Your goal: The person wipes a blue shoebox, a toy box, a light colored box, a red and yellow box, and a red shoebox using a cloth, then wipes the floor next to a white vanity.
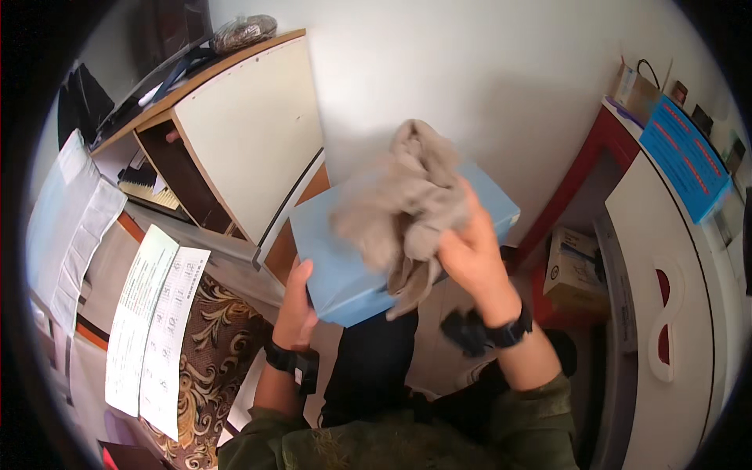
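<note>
Over the central blue box [341, 270], a beige cloth [424, 196] is pinched by the right hand [475, 260] at three o'clock, while the box is apparently steadied by the left hand [296, 305], clasped at eight.

I see blue box [345, 274] in left hand [296, 305] above tiled floor [435, 345], cloth [419, 207] over box top, contact unclear. Shoe [471, 374] on floor. At left, cabinet [243, 149] bears screen [168, 35] and brown bag [244, 34]. At right, counter [650, 192] carries small carton [638, 92] and blue card [686, 160] overhanging edge.
</note>
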Available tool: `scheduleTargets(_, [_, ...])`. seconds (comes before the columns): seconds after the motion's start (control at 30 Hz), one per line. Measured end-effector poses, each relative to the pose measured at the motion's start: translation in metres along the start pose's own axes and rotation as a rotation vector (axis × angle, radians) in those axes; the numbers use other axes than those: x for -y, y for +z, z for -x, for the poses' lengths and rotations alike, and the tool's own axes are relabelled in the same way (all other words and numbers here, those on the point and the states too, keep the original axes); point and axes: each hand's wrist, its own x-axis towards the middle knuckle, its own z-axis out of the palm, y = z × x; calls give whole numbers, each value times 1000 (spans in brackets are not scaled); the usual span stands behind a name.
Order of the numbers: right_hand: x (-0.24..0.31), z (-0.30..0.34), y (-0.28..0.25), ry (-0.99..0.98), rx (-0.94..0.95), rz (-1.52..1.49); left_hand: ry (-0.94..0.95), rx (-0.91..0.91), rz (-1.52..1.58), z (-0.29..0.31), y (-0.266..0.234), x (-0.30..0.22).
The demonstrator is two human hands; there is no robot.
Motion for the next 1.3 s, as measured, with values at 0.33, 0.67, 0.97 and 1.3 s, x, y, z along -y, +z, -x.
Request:
scheduleTargets(0.33, [-40,33,-112,-28,-309,260,-64,47,123,-12,-3,-10])
scheduleTargets(0.67, [-78,86,-123,578,-435,-355,-85,269,-13,-44,4,-15])
scheduleTargets(0.97, [-60,90,-119,550,-435,-456,399,387,-1214,-62,13,-56])
scheduleTargets(1.3, [-71,95,-111,413,-402,-384,437,1025,-1368,-62,102,-56])
